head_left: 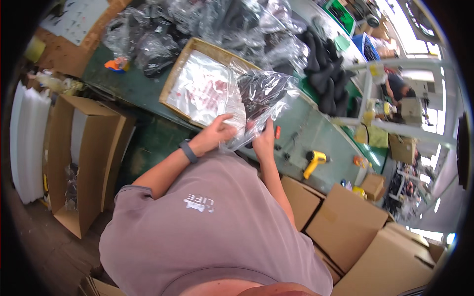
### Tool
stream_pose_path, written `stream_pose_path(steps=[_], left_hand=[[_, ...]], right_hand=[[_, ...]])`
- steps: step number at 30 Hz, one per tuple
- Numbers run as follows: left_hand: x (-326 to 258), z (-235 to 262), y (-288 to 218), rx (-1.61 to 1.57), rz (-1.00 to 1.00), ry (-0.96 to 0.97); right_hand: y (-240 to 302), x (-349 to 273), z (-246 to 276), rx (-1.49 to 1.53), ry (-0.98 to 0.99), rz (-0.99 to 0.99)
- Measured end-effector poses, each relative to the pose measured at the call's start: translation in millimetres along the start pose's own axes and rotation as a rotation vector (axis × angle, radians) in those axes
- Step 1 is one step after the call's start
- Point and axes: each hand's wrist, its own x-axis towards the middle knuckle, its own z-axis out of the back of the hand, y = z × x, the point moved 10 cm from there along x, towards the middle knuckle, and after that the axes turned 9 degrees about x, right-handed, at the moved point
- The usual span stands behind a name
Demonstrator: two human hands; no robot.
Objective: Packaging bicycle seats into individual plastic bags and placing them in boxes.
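A clear plastic bag [269, 91] with a dark object inside is spread between my hands; what the object is I cannot make out through the shiny film. My left hand [216, 135], a dark band on its wrist, grips the bag's near left edge with bent fingers. On the other side my right hand [263, 142] is closed on the bag's near right edge, its fingers partly hidden. Beneath and left of the bag sits a shallow cardboard box [171, 81], holding a stack of flat clear bags [200, 89] with red print.
Bagged dark items [222, 22] heap along the bench's far side, beside bare dark curved pieces [326, 74]. A yellow pistol-shaped tool [314, 162] lies on the green bench [296, 160]. Cardboard boxes [345, 224] stand near right, others [86, 148] left. Another person [397, 89] works far right.
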Motion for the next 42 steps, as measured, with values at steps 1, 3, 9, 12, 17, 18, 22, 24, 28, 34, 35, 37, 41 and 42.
stream_pose_path(steps=[1,3,9,12,17,18,22,24,28,34,35,37,41,42], left_hand=[[0.0,1.8,-30.6,0.015,-0.154,-0.193],[13.8,21.8,-68.9,0.247,-0.482,-0.483],[80.9,175.3,-204.6,-0.567,-0.417,-0.298],[101.8,295.7,-275.8,-0.666,-0.629,-0.281],[87.6,266.4,-271.1,0.12,-0.85,-1.07],[77.5,212.2,-259.1,0.458,-1.035,-1.082],[97.1,-22.4,-132.3,0.982,-0.639,-0.358],[85.1,-104.7,-127.3,1.13,-0.818,-0.29],[149.2,-112.9,-63.2,1.08,-0.543,0.017],[208.9,-136.0,-89.5,1.39,-0.636,0.106],[218.7,-131.7,-90.1,1.415,-0.643,0.128],[241.5,-64.4,-113.6,1.207,-0.514,-0.328],[258.0,19.1,-137.5,1.027,-0.247,-0.535],[264.7,20.3,-142.4,1.17,-0.209,-0.46]], right_hand=[[20.5,-6.2,-18.7,0.059,0.13,-0.016],[39.1,-25.3,-42.2,-0.323,0.402,0.276],[47.2,-7.3,-34.1,0.48,0.266,-0.066],[17.7,-16.5,-30.6,0.494,0.298,-0.209],[-56.9,-17.0,31.6,0.095,0.012,-0.336],[-69.5,-16.9,43.7,0.102,-0.013,-0.345],[-111.5,-24.2,89.0,0.533,-0.19,-0.53],[-88.2,-13.8,85.7,0.786,-0.106,-0.577],[-51.7,11.8,95.0,0.854,0.022,-0.599],[-65.6,87.4,150.9,0.383,0.121,-0.406],[-81.2,105.7,168.8,0.406,0.103,-0.391],[-134.3,139.8,203.5,0.501,0.168,-0.515],[-212.2,251.7,353.1,0.057,0.041,-0.481],[-246.0,290.6,416.5,-0.26,-0.164,-0.231]])
